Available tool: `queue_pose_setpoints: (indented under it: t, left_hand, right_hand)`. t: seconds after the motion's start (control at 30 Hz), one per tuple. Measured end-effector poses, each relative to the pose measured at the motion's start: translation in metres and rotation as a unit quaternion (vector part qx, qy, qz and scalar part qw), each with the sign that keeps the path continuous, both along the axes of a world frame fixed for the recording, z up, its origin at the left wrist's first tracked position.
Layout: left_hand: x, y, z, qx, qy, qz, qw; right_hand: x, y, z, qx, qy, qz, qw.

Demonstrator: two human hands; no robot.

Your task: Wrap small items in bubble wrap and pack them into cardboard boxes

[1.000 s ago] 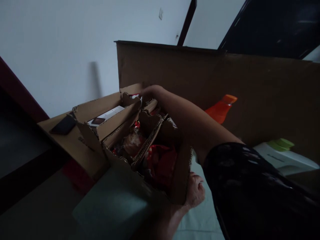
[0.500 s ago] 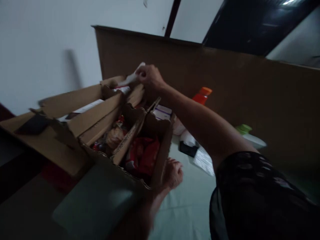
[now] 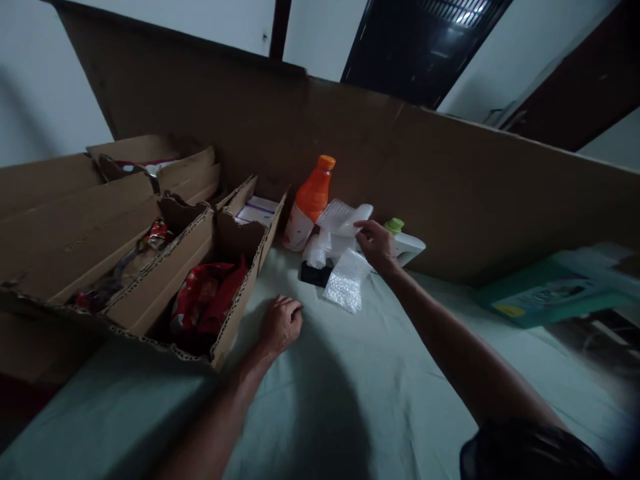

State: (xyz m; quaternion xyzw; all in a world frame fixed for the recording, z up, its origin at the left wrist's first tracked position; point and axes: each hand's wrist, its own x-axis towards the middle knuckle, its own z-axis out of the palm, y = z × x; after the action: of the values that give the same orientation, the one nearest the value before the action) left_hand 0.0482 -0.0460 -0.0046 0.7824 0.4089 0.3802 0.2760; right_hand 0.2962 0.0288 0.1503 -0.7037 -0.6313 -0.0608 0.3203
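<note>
The right hand [image 3: 376,247] pinches the edge of a bubble-wrap sheet [image 3: 339,217] between its fingers, beside the orange bottle [image 3: 314,192]; whether it touches the lower wrap [image 3: 345,288] I can't tell. Handling that sheet looks like the step; releasing it would call for an easy, drag-free opening. The left fist [image 3: 281,323] sits by the box [image 3: 238,313], fingers curled in, nothing showing.

R sleeve [image 3: 533,455], approx. 4 o'clock: blk or v. dark, loose fabric, soft folds, sl. sheen; ends nr elbow, finer detail lost in dim lt. R forearm [image 3: 453,340] bare below it. L forearm [image 3: 225,408], approx. 7 o'clock, also bare. L hand [image 3: 283,325], R hand [image 3: 379,248]: bare.
</note>
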Motion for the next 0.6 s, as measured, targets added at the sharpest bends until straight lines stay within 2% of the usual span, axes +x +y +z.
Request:
queue_pose_setpoints:
  t: [0.2, 0.3, 0.37, 0.47, 0.53, 0.6]
  left_hand:
    - [-0.002, 0.001, 0.003, 0.005, 0.009, -0.010, 1.000]
    - [-0.001, 0.001, 0.003, -0.007, 0.013, -0.006, 1.000]
    - [0.000, 0.001, 0.003, -0.016, 0.018, -0.002, 1.000]
    - [0.001, 0.004, 0.003, -0.022, 0.027, -0.002, 0.999]
    - [0.002, 0.007, 0.004, -0.019, 0.029, -0.004, 0.999]
    - [0.002, 0.009, 0.006, -0.017, 0.027, -0.006, 0.999]
  right_hand:
    - [0.019, 0.010, -0.014, -0.078, -0.031, -0.047, 0.995]
    - [0.015, 0.007, -0.007, -0.078, -0.035, -0.063, 0.994]
    - [-0.001, 0.008, 0.005, -0.053, -0.033, -0.050, 0.997]
    - [-0.052, 0.019, 0.034, 0.025, -0.018, 0.055, 0.998]
    - [-0.108, 0.029, 0.057, 0.080, -0.005, 0.165, 0.983]
    - [-0.179, 0.038, 0.081, 0.100, -0.008, 0.286, 0.953]
